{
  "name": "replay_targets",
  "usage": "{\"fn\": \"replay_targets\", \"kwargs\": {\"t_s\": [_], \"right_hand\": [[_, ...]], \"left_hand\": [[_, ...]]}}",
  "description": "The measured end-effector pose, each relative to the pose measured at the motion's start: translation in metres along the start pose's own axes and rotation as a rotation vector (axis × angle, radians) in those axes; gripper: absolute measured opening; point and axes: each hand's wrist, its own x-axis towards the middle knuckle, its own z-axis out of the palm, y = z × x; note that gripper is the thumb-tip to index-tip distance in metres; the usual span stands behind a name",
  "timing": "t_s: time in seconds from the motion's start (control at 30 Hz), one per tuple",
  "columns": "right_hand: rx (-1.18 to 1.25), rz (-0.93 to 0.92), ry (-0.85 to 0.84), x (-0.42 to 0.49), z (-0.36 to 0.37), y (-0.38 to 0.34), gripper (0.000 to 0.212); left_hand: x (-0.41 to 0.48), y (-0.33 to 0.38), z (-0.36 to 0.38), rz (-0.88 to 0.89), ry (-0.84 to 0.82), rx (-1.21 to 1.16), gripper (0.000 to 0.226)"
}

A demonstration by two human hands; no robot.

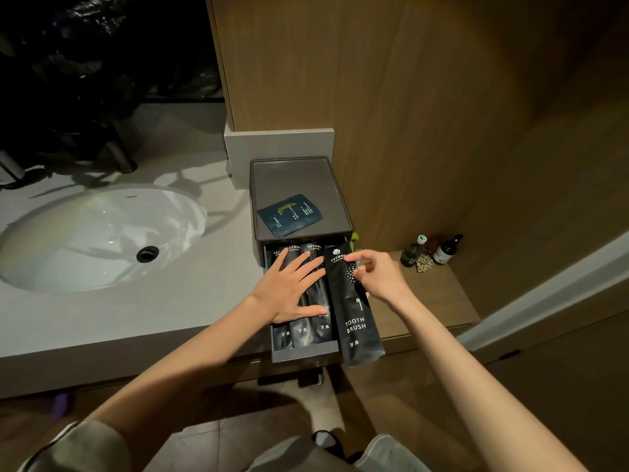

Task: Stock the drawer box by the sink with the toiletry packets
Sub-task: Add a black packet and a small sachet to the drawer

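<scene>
Grey drawer box (335, 194) on the worktop (190, 301) beside the sink (85, 240), drawer (304, 352) pulled open, left hand (294, 287) spread flat on black packets (301, 330) inside, right hand (377, 274) pinching a toothbrush packet (355, 311) at the drawer's right edge, blue sachet (289, 214) on the box top

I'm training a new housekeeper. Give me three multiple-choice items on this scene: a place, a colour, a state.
1. Where does the blue packet lie? A inside a bag; B on top of the drawer box; C on a chair.
2. What colour is the toothbrush packet that the right hand pinches? A white; B black; C red.
3. The drawer is: A pulled open; B shut; C taken out.
Answers: 1 B, it rests on the box's lid. 2 B, black with white lettering. 3 A, it juts out from the box, its inside in view.
</scene>
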Motion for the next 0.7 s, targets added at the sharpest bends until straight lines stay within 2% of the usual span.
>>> {"fn": "replay_targets", "kwargs": {"t_s": [0.27,0.5,0.6,0.7], "right_hand": [[-0.245,-0.114,0.149,0.003,0.028,-0.007,0.039],[-0.680,-0.323,0.170,0.006,0.042,0.003,0.049],[-0.554,-0.364,0.171,-0.004,0.038,0.004,0.041],[-0.413,-0.400,0.042,-0.022,0.033,-0.001,0.041]], "left_hand": [[-0.017,0.008,0.004,-0.068,0.028,-0.084,0.088],[-0.020,0.005,0.007,-0.060,0.031,-0.059,0.088],[-0.019,0.005,0.010,-0.061,0.025,-0.076,0.086],[-0.020,0.006,0.008,-0.067,0.027,-0.070,0.083]]}}
